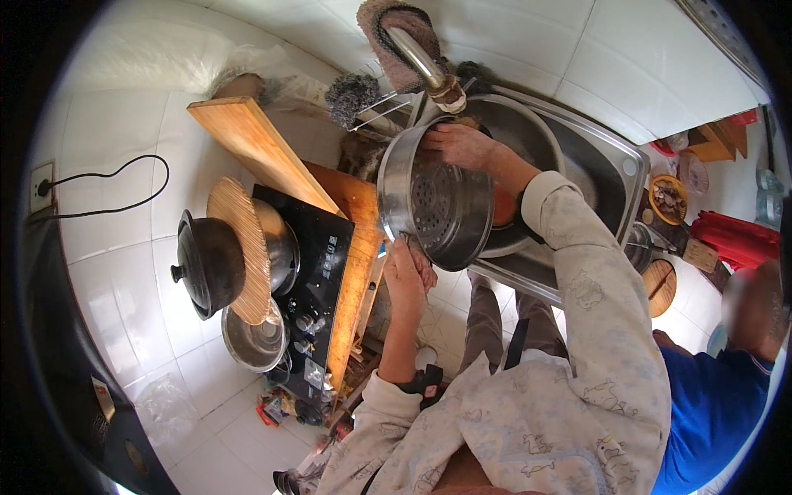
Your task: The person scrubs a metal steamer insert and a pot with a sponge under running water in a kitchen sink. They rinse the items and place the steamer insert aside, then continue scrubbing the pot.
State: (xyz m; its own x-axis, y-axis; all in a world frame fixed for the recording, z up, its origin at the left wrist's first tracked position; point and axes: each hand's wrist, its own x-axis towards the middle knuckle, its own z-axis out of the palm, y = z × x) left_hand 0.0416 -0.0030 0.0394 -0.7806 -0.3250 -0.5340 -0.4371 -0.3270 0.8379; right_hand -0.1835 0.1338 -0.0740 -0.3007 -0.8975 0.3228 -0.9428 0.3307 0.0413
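Note:
Tilted on its side, a metal steamer pot insert with a perforated base (433, 198) is held at the left edge of the sink (631, 167). My left hand (408, 269) grips its lower rim. My right hand (461, 147) reaches over its upper rim, fingers against the inner wall; whatever lies under the palm is hidden. Behind the steamer, a large metal basin (544, 136) sits in the sink, with a reddish-orange round thing (504, 204) partly showing in it. Above them is the metal faucet (421, 55), with a brownish cloth (380, 37) draped over it.
A wooden cutting board (266, 148) leans beside the black cooktop (309, 309). On the cooktop side stand a dark lidded pot (210, 263), a woven round mat (238, 247) and a metal bowl (253, 337). A person in blue (711, 408) is at the right.

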